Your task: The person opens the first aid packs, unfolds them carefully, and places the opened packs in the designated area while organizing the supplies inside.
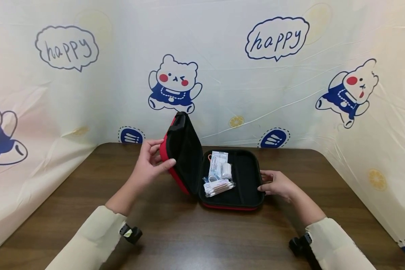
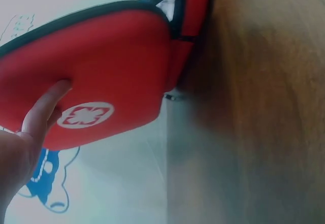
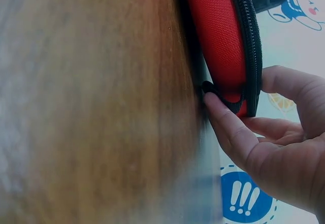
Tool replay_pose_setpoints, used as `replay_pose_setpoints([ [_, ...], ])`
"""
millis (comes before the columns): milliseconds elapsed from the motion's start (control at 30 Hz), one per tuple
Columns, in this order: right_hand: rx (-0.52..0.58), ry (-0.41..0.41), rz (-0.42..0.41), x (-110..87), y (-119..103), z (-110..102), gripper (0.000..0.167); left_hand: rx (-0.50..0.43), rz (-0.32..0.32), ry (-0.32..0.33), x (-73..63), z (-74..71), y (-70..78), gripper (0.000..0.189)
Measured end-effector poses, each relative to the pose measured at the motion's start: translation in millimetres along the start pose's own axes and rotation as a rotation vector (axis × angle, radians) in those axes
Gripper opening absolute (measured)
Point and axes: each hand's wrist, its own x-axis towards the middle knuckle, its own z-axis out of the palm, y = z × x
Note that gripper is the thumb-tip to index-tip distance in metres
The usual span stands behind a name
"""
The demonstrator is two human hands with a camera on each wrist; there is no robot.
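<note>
A red first-aid case [image 1: 248, 176] with a black lining lies unzipped on the table, its lid [image 1: 189, 157] raised and leaning left. My left hand [image 1: 147, 161] grips the lid's edge, thumb on the rim and fingers against the red outside, near the white emblem [image 2: 85, 115]. At the right edge of the base, my right hand [image 1: 277, 184] pinches the rim; in the right wrist view its fingers touch a black loop by the zipper [image 3: 249, 41]. Inside the base's left half sit bagged cotton swabs [image 1: 218, 188], a printed white packet [image 1: 218, 162] and a white roll [image 1: 226, 171].
The brown wooden table [image 1: 175, 232] extends around the case on all sides. Behind it hangs a pale cloth [image 1: 222, 93] printed with cartoon bears and "happy" bubbles. A black wrist camera is on each sleeve, the left one [image 1: 131, 233] close above the tabletop.
</note>
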Motion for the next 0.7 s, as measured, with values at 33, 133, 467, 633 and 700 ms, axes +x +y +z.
replay_pose_setpoints([
  [33, -0.002, 0.001, 0.001, 0.3, 0.5, -0.3, 0.076, -0.025, -0.025, 0.011, 0.0, -2.7, 1.7, 0.059],
  [133, -0.009, 0.001, -0.001, 1.4, 1.8, -0.9, 0.076, -0.094, -0.09, 0.034, -0.6, -10.6, 6.5, 0.047],
  [467, 0.009, 0.009, 0.006, 0.1, 1.2, -2.9, 0.076, -0.355, -0.137, 0.03, -0.3, -44.0, -5.3, 0.014],
  [633, 0.015, 0.0, 0.002, 0.0, 0.6, -2.8, 0.076, -0.362, -0.205, -0.02, -0.4, -59.3, -13.8, 0.013],
  [700, 0.018, -0.003, 0.002, 0.0, 1.2, -3.1, 0.076, -0.358, -0.241, -0.054, -1.6, -64.4, -17.3, 0.011],
])
